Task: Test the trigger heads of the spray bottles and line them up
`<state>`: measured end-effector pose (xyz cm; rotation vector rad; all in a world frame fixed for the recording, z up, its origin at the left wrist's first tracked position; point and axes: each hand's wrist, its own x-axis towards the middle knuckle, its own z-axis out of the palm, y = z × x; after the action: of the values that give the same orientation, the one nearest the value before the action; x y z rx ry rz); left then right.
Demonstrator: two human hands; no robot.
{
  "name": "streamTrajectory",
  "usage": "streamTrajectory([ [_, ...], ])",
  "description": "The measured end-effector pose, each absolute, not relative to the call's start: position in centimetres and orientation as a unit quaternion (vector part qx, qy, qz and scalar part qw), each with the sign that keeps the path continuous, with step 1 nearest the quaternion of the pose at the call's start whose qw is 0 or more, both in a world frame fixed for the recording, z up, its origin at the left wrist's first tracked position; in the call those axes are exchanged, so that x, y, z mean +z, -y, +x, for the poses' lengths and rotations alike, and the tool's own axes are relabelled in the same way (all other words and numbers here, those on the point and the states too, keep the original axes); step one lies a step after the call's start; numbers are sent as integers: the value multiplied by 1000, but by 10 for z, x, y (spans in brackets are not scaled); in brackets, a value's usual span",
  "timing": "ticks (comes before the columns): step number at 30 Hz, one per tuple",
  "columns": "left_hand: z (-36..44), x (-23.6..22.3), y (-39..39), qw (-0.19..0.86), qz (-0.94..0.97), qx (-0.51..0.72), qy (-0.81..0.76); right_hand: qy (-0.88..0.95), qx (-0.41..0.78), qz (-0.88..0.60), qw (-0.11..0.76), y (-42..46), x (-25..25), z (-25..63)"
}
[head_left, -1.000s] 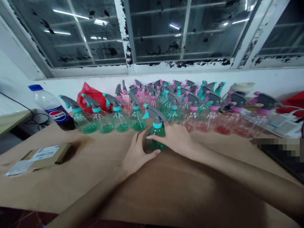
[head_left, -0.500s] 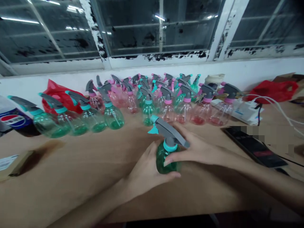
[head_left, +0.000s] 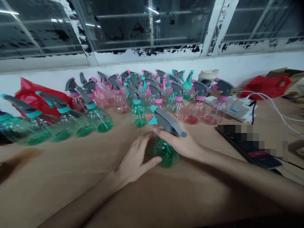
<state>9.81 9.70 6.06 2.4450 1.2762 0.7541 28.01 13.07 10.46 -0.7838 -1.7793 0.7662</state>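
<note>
A green spray bottle (head_left: 165,153) with a grey and teal trigger head stands on the brown table (head_left: 71,177) in front of me. My right hand (head_left: 182,142) is wrapped round its neck, just under the trigger head. My left hand (head_left: 134,160) cups the bottle's left side, thumb against its base and fingers stretched upward. Behind it stand several more spray bottles, green ones (head_left: 97,117) to the left and pink ones (head_left: 194,110) to the right.
A red plastic bag (head_left: 35,98) lies at the back left and another (head_left: 268,85) at the back right. A white power strip (head_left: 237,109) with cables and a dark phone (head_left: 258,155) lie on the right. A window runs along the wall behind.
Both hands brought the green bottle away from the row toward me, then set it a little further back. My view has swung to the right, so the cola bottle and the cardboard box have left it.
</note>
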Motion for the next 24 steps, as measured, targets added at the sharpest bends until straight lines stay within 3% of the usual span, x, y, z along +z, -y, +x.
streamTrajectory([
  [10, 82, 41, -113, 3, 863, 216, -457, 738, 299, -336, 503, -150, 101, 278],
  [24, 78, 34, -112, -8, 867, 139, -479, 722, 358, -321, 498, -144, 106, 280],
])
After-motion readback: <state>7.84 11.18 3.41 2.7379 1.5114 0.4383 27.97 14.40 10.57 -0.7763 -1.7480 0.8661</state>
